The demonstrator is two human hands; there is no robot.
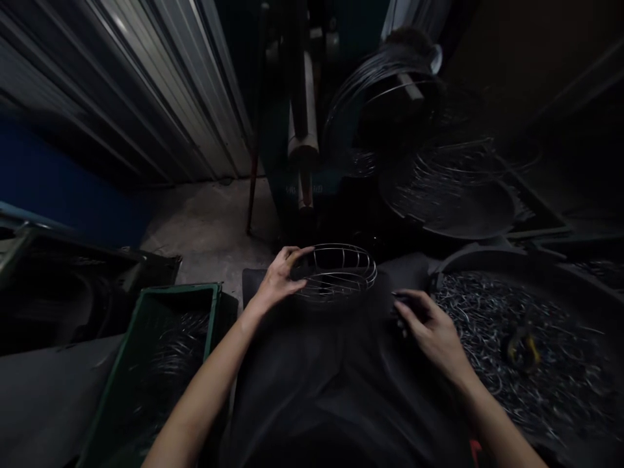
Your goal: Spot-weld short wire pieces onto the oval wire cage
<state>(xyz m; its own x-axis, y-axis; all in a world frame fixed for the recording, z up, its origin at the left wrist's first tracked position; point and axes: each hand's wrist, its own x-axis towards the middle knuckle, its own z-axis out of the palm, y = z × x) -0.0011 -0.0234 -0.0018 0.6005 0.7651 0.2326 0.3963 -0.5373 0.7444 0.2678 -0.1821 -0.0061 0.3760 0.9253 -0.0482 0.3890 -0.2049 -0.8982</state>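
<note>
A round wire cage (341,272) rests over the dark cloth on my lap (312,377). At its left side, my left hand (281,276) grips the wire rim between thumb and fingers. To the right of the cage and apart from it, my right hand (426,322) is closed in a pinch, palm turned inward. Small dark or shiny bits show at its fingertips, too blurred to name. Beside my right hand stands a large round tub (468,259) full of small bent wire pieces (487,318).
Yellow-handled pliers (524,351) lie on the wire pieces. A green crate (212,318) with curved wires stands at left. Ahead is a dark machine (303,143), with a wire coil (370,71) and a round pan (453,221) of wire to its right.
</note>
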